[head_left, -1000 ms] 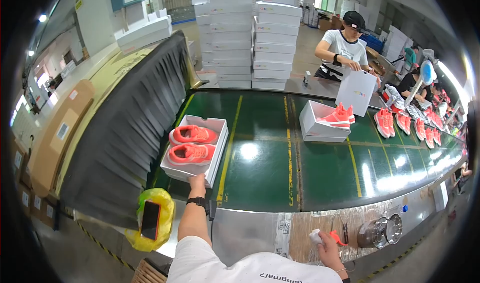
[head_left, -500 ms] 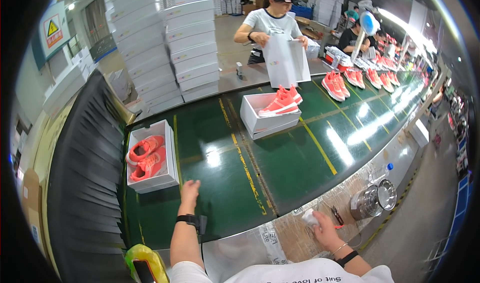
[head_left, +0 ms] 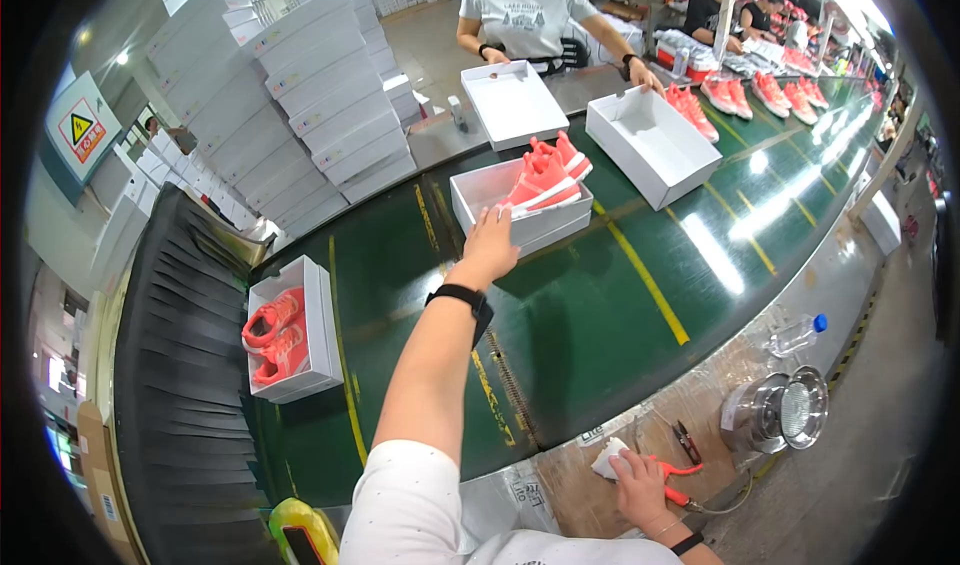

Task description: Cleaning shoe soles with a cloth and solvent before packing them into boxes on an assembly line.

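My left hand (head_left: 489, 245) reaches over the green conveyor belt. Its fingers hook over the near rim of an open white shoebox (head_left: 552, 233), by the toe of a coral sneaker (head_left: 545, 182). The pair of sneakers rests tilted at that box's right side, soles white. Down at the bench, my right hand (head_left: 640, 487) is closed on a crumpled white cloth or paper (head_left: 608, 459); its exact kind is unclear. Beside that hand lies a red-handled air gun (head_left: 680, 497) with a hose. Another open shoebox (head_left: 325, 330), holding two coral sneakers (head_left: 277, 337), sits at the belt's left end.
Across the belt, a co-worker holds a white box lid (head_left: 515, 105) and an empty shoebox (head_left: 655, 145). Stacked shoeboxes (head_left: 330, 90) rise behind. Black strip curtains (head_left: 185, 385) edge the left. Snips (head_left: 686, 443), a metal canister (head_left: 752, 415) and a bottle (head_left: 795, 337) stand right.
My left hand has moved forward and right onto the middle shoebox. My right hand has lowered the white wad to the bench. The co-worker has separated the lid and box.
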`<state>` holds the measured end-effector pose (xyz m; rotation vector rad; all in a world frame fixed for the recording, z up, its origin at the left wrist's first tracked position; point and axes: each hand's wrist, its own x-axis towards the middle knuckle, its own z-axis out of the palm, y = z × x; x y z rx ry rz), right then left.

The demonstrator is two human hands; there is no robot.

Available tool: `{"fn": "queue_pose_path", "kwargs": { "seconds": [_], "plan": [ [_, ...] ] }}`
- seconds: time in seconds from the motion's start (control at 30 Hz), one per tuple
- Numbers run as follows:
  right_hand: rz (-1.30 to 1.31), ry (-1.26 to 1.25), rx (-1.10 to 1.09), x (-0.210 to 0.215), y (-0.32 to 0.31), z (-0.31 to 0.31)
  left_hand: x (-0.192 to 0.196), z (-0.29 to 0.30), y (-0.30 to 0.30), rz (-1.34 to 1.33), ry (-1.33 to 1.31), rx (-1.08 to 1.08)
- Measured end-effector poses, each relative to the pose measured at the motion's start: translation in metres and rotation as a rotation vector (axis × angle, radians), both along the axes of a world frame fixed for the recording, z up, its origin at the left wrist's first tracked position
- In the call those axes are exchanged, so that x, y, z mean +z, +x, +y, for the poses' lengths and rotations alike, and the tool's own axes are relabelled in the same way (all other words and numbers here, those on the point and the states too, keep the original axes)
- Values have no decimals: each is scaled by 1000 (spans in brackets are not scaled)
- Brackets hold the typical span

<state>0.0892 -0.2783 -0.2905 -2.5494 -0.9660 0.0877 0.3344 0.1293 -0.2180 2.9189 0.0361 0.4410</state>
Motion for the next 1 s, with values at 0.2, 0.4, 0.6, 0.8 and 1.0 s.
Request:
{"fn": "queue_pose_path", "kwargs": {
  "seconds": [0.2,0.4,0.6,0.8,1.0],
  "plan": [
    [3,20,-21,-6,6,-2,-17,-6,5,256,253,185],
    [-17,33,7,-8,5,0,-29,17,-74,147,272,153],
    [-42,72,1,-6,5,0,-2,61,-166,144,381,98],
    [-77,35,-8,-7,4,3,2,77,-168,178,211,168],
    [-90,13,-41,-10,-2,2,-1,42,-102,139,160,-34]
  ]
}}
